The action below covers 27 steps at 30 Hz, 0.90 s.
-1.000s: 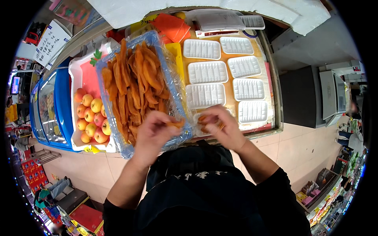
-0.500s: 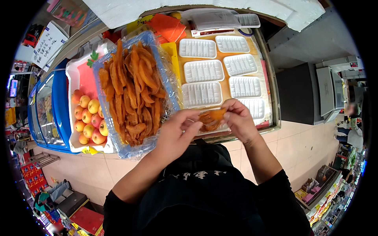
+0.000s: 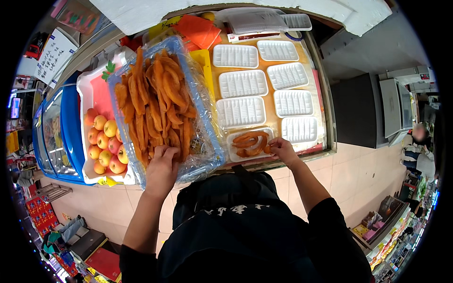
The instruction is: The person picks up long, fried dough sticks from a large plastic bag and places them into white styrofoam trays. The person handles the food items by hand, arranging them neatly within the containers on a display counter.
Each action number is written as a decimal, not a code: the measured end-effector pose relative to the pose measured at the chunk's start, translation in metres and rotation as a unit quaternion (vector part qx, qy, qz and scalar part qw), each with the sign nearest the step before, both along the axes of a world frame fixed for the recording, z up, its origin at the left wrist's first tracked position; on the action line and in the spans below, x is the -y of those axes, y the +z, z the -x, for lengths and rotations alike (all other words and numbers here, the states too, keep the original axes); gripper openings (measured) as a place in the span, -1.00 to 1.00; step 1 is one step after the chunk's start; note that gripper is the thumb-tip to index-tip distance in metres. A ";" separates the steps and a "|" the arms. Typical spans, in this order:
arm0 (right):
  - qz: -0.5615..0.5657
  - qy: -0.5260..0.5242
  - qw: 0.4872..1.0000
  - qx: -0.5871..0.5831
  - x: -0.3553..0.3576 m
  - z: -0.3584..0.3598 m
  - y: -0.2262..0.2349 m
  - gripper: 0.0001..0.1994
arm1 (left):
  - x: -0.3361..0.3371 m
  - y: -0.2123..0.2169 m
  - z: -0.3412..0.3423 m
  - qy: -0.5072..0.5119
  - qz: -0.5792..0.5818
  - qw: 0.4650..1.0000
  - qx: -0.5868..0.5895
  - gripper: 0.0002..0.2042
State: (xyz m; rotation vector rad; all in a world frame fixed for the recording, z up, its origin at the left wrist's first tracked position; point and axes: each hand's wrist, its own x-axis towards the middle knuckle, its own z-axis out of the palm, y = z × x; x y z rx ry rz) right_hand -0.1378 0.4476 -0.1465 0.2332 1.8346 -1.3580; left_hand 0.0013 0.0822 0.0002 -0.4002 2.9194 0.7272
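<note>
My left hand [image 3: 161, 170] is at the near end of a heap of orange-brown dried sweet potato strips [image 3: 158, 101]. Its fingers are curled down onto the strips, with the tips partly hidden. The heap fills a blue plastic basket [image 3: 207, 159] lined with clear film. At the front of the table my right hand [image 3: 284, 152] pinches the end of a strip at the right side of a white foam tray [image 3: 231, 150]. Several curved strips [image 3: 250, 143] lie in that tray.
Several white foam trays [image 3: 241, 112] stand in two columns behind the filled one. Left of the basket, a white foam box [image 3: 85, 127] holds apples [image 3: 103, 139]. Orange-red bags [image 3: 198, 30] and clear lids [image 3: 255, 22] lie at the back. A wooden rim [image 3: 330, 118] edges the table.
My hands have moved apart. The strips they held together now lie in the front tray. My left hand has gone left to the heap; my right has lowered to the tray.
</note>
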 end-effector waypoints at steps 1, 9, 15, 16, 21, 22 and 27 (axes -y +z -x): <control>-0.014 0.023 0.999 -0.027 -0.002 0.001 -0.006 -0.79 | 0.001 -0.002 0.001 -0.014 0.035 0.999 -0.007 -0.81; -0.123 0.127 0.942 -0.285 -0.001 -0.001 -0.020 -0.84 | 0.011 -0.002 0.000 0.002 0.052 0.999 0.006 -0.79; -0.219 0.136 0.885 -0.388 0.010 -0.003 -0.018 -0.90 | 0.019 0.002 -0.004 -0.005 0.092 0.995 -0.050 -0.77; -0.236 0.151 0.873 -0.400 0.009 -0.002 -0.020 -0.91 | 0.023 0.000 -0.006 -0.026 0.098 0.993 -0.060 -0.77; -0.248 0.169 0.877 -0.375 0.004 -0.001 -0.022 -0.85 | 0.030 -0.009 -0.013 0.105 0.003 0.993 -0.061 -0.77; -0.249 0.167 0.886 -0.354 0.004 -0.002 -0.019 -0.83 | 0.031 -0.008 -0.013 0.138 -0.028 0.988 -0.065 -0.78; -0.241 0.185 0.906 -0.297 0.016 0.000 0.002 -0.71 | 0.032 -0.011 -0.018 0.197 -0.134 0.966 -0.102 -0.78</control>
